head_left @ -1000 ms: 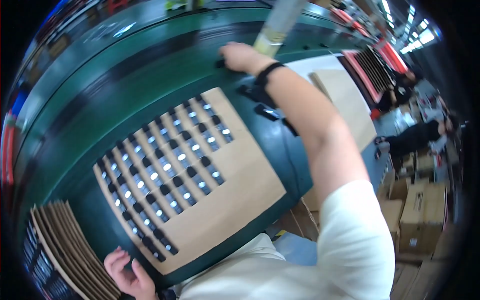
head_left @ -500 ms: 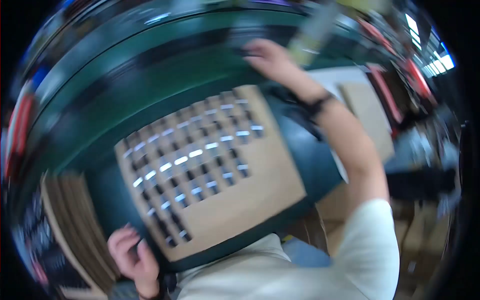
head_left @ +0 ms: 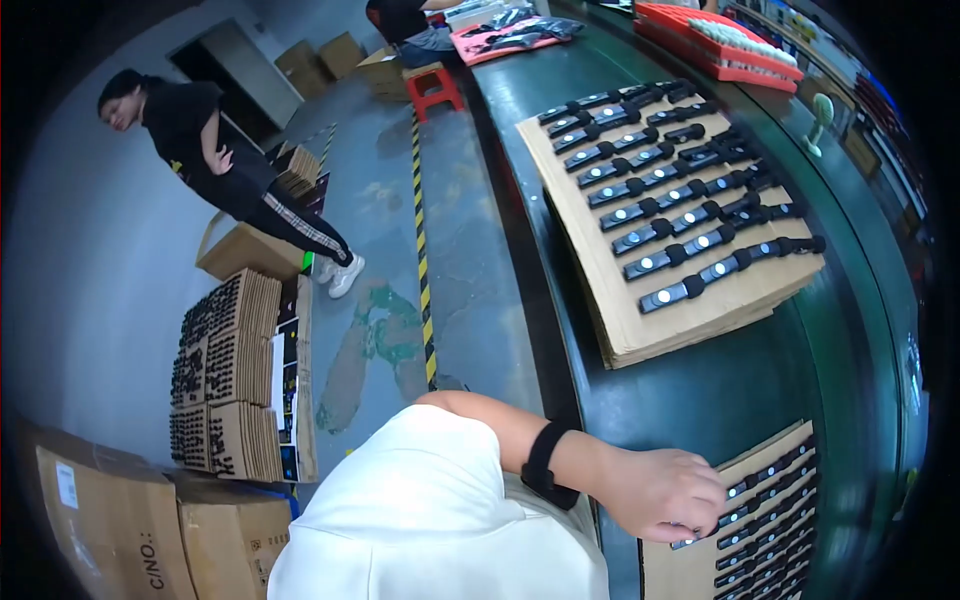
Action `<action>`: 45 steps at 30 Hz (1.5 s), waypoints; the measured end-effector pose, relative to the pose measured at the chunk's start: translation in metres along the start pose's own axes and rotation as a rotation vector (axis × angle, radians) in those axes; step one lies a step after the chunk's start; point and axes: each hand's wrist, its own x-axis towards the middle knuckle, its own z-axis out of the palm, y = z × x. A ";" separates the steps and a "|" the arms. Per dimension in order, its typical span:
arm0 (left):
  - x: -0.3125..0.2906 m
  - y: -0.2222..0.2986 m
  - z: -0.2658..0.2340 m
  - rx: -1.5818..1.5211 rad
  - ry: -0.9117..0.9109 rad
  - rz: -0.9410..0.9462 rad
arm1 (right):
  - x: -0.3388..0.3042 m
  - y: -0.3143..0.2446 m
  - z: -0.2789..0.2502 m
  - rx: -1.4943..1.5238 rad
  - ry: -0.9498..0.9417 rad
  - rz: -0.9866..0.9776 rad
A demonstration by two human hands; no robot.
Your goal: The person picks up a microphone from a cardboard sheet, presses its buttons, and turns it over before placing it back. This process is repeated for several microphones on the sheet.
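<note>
At the lower right of the frame, the left hand (head_left: 670, 495) lies palm down with its fingers curled over the left part of a cardboard sheet (head_left: 662, 578). A sliver of a dark piece shows just beneath the fingertips, but whether the fingers grip it or only touch it I cannot tell. The right hand is out of view. The dark pieces (head_left: 738, 488) lie on that sheet in slanting parallel rows, presumably so that they stay apart and are easy to count. A black wristband (head_left: 542, 458) sits behind the hand, clear of the rows.

Farther along the green counter (head_left: 660, 410), at the upper right, a stack of cardboard sheets (head_left: 640, 335) carries similar strips in ranks; the board probably keeps them flat and lets many be piled together. More laden sheets (head_left: 240, 380) are piled at the left, next to the wall, seemingly to leave the floor (head_left: 480, 340) passable. Beyond, a person (head_left: 190, 140) stands at the upper left, and a red tray (head_left: 720, 65) holds white pieces at the upper right.
</note>
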 end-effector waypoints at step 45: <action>0.036 0.011 0.051 -0.371 -0.187 -0.118 | 0.035 0.130 0.184 -1.304 0.253 0.783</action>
